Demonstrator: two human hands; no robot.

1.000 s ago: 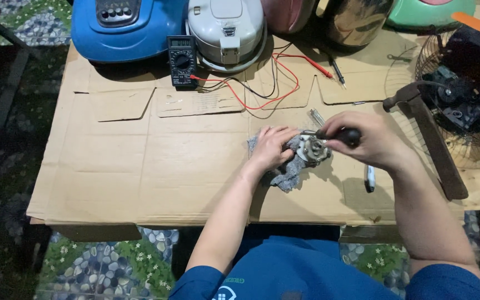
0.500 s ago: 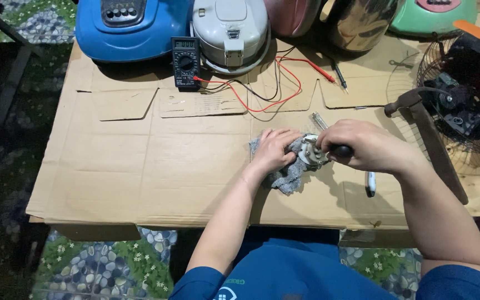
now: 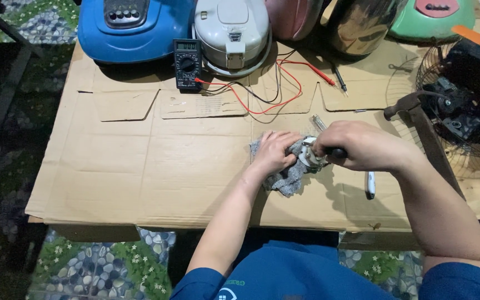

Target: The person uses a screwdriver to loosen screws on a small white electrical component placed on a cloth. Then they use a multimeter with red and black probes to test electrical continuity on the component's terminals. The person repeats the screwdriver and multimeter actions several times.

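Head view: both hands together, left hand (image 3: 274, 151) clamped on grey rag (image 3: 284, 178), right hand (image 3: 362, 145) fisted round dark tool handle (image 3: 337, 152).

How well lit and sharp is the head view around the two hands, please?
Head view: the cardboard sheet is evenly lit; the left hand and right hand are fairly sharp, casting soft shadows; the frame's left edge is dark, and the steel pot shows glare.

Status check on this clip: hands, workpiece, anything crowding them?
Left hand pressing grey rag around small round metal part. Right hand gripping dark-handled tool at the part. White-handled tool lies beside the right wrist; nothing blocking.
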